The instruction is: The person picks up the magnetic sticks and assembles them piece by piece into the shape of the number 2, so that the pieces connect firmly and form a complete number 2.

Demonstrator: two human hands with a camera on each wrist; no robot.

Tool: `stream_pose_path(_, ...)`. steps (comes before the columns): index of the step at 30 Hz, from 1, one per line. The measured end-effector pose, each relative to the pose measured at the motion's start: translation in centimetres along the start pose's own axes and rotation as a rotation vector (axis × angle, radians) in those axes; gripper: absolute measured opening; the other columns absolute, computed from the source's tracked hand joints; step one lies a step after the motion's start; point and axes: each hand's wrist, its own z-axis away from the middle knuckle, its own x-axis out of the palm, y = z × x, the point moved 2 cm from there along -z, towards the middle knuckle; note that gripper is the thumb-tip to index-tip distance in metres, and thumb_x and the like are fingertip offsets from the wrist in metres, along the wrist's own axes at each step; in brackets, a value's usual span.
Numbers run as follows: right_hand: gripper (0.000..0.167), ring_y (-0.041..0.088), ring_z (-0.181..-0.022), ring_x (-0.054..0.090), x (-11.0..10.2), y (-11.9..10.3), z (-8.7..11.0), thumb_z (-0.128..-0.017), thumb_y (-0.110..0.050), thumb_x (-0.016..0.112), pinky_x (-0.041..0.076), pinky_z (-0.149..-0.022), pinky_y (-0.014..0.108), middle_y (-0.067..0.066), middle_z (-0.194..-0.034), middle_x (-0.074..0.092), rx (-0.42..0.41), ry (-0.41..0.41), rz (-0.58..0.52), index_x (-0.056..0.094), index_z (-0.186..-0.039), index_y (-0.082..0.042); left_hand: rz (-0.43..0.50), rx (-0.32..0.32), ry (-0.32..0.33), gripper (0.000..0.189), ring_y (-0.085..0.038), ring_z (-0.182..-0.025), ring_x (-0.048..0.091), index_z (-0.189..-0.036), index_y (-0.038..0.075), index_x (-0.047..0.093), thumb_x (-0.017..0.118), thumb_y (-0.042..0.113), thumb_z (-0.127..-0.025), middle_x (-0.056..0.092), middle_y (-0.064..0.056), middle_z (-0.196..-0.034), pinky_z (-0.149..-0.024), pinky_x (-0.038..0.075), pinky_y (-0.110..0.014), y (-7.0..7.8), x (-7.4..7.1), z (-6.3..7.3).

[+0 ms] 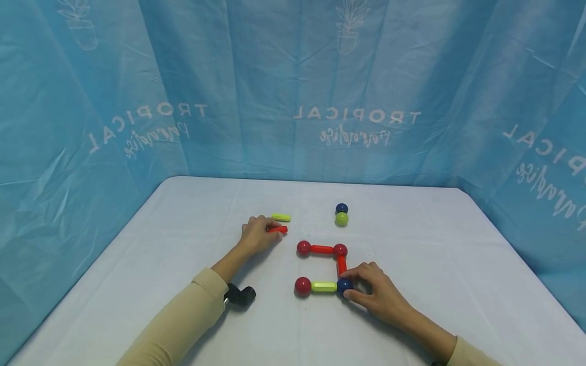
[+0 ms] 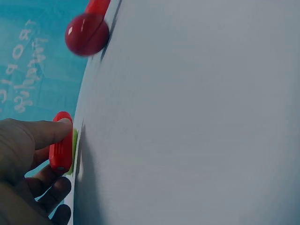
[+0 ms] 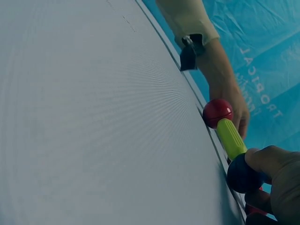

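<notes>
Between thumb and fingers my left hand (image 1: 259, 235) pinches a red rod (image 2: 61, 143). A yellow-green rod (image 1: 281, 217) lies on the table just beyond it. My right hand (image 1: 377, 295) grips a dark blue ball (image 1: 344, 286) at the near right corner of a joined shape. From that ball a yellow-green rod (image 1: 324, 287) runs left to a red ball (image 1: 302, 286). A red rod (image 1: 341, 265) leads away from it to a second red ball (image 1: 340, 250). Another red rod (image 1: 322, 249) joins that one to a third red ball (image 1: 304, 248) on the left.
Farther back, a blue ball (image 1: 341, 208) and a green ball (image 1: 342, 219) sit against each other on the white table (image 1: 412, 229). A black device (image 1: 241, 296) is worn at the left wrist. Blue printed curtains (image 1: 274, 76) surround the table's back and sides.
</notes>
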Motion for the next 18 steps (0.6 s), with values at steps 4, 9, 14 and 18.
stream_pose_path(4, 0.036, 0.01, -0.095, 0.046, 0.0, 0.0, 0.0, -0.077, -0.029, 0.076, 0.043, -0.083, 0.024, -0.02, -0.098, 0.059, 0.0, 0.002, -0.001, 0.065, -0.11, -0.035, 0.079, 0.011, 0.003, 0.026, -0.019, -0.096, 0.049, -0.105, 0.016, 0.071, 0.073, 0.02, -0.08, 0.062, -0.002, -0.098, -0.087, 0.033, -0.042, 0.1, -0.3, 2.9)
stream_pose_path(9, 0.037, 0.01, -0.093, 0.046, -0.2, -0.1, 0.1, -0.076, -0.025, 0.077, 0.042, -0.081, 0.025, -0.021, -0.097, 0.059, -0.02, 0.017, -0.004, 0.065, -0.11, -0.033, 0.191, 0.04, 0.015, 0.023, -0.014, -0.086, 0.049, -0.101, 0.015, 0.072, 0.074, 0.015, -0.078, 0.062, 0.001, -0.089, -0.077, 0.037, -0.031, 0.0, -0.3, 7.7)
stream_pose_path(14, 0.037, 0.009, -0.093, 0.047, -0.2, -0.1, 0.1, -0.076, -0.023, 0.077, 0.042, -0.082, 0.025, -0.021, -0.097, 0.059, -0.045, 0.029, -0.002, 0.065, -0.11, -0.033, 0.231, 0.06, 0.003, 0.021, -0.011, -0.082, 0.047, -0.099, 0.02, 0.072, 0.075, 0.018, -0.078, 0.06, 0.007, -0.083, -0.073, 0.036, -0.027, 0.6, 0.3, 12.1)
stream_pose_path(18, 0.037, 0.008, -0.094, 0.047, 0.0, -0.1, 0.1, -0.076, -0.026, 0.076, 0.042, -0.083, 0.025, -0.021, -0.097, 0.059, -0.03, 0.016, -0.004, 0.065, -0.11, -0.035, 0.199, 0.068, 0.003, 0.02, -0.011, -0.077, 0.042, -0.096, 0.023, 0.072, 0.074, 0.023, -0.077, 0.054, 0.01, -0.074, -0.072, 0.029, -0.028, 1.4, 0.7, 14.8)
